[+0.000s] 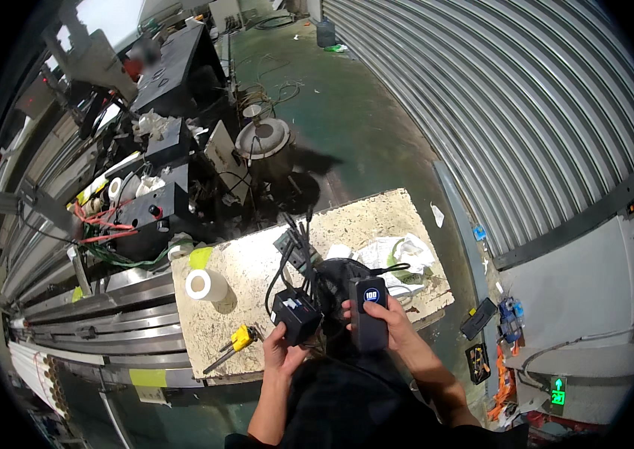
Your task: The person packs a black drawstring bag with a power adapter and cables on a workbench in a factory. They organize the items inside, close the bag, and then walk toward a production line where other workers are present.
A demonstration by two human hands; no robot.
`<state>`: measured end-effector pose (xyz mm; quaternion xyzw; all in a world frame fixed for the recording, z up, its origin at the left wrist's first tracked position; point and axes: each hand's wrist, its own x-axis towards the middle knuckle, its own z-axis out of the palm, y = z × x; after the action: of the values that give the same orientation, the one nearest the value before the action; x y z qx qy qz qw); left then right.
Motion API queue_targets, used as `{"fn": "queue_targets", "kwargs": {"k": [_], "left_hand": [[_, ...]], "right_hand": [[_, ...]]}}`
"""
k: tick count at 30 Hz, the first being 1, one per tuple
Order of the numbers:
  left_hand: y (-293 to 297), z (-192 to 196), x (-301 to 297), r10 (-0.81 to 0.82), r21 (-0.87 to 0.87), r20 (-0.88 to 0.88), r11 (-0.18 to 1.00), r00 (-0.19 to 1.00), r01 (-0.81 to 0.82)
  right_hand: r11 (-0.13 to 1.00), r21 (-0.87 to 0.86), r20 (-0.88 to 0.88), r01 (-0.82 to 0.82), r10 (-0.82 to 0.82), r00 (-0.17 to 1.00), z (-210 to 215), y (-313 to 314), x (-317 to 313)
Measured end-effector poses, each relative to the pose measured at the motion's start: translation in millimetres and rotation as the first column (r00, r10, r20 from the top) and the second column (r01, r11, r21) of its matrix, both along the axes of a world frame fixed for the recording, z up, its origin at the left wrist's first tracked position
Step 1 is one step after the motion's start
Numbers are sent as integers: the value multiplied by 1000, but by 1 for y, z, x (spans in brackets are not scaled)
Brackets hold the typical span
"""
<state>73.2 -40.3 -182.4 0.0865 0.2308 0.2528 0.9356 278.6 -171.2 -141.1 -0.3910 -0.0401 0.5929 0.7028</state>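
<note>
My left hand (284,356) grips a small black box (296,316) at its lower left corner. Black cables (300,243) rise in a bunch beside and behind the box. In my right hand (397,328) is a dark power bank (368,334), upright, with a round lit display near its top and my thumb across its front. A short black cable loop sticks out at its upper right. Both things are held over a worn, cream-coloured tabletop (257,258). A yellow-handled tool (240,338) with a dark blade-like end lies left of my left hand.
A white roll (206,285) stands at the table's left. Crumpled white and green plastic (406,258) lies at the right. Metal rails (137,322) and black machinery (156,217) run along the left. A roller shutter (496,112) and floor tools (478,318) are at the right.
</note>
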Motion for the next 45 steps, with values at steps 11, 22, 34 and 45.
{"fn": "queue_targets", "kwargs": {"k": [11, 22, 34, 45], "left_hand": [[-15, 7, 16, -72, -44, 136, 996, 988, 79], [1, 2, 0, -64, -12, 13, 998, 998, 64], [-2, 2, -1, 6, -155, 134, 988, 991, 15], [-3, 13, 10, 82, 197, -75, 978, 994, -66]], "right_hand": [[993, -1, 239, 116, -112, 964, -3, 12, -17], [992, -50, 233, -119, 127, 964, 6, 16, 8], [997, 34, 272, 74, -80, 959, -2, 28, 7], [995, 93, -218, 40, -18, 976, 9, 14, 16]]}}
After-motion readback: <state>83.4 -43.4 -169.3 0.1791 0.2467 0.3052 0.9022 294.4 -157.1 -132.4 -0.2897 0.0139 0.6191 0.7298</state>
